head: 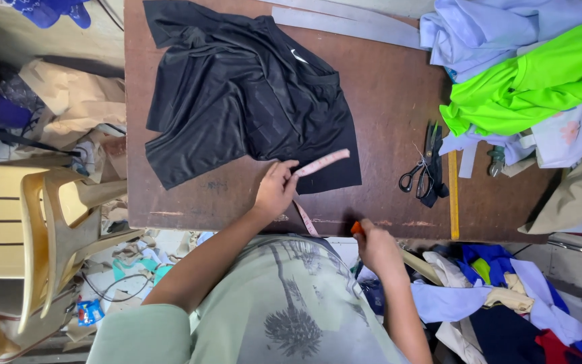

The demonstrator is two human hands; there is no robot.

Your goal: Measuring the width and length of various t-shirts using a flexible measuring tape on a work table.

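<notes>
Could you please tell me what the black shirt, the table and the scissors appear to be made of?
Black shirt: likely thin synthetic knit, with a faint sheen and soft folds. Table: seemingly wood or board, matte brown, scuffed along its edge. Scissors: dark metal blades; black handles, possibly plastic.

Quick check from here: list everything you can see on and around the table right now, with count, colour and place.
table: one, dark brown, centre
shirt: one, black, spread on table left of centre
measuring tape: one, pink, on shirt's lower edge
scissors: one pair, black, table right
ruler: one, yellow, beside scissors
clothes pile: several, lilac, neon green, white, table's far right
chairs: stacked, cream plastic, floor left
fabric scraps: many, mixed colours, floor right
left hand: holds tape on shirt
right hand: grips small orange object at table edge
</notes>
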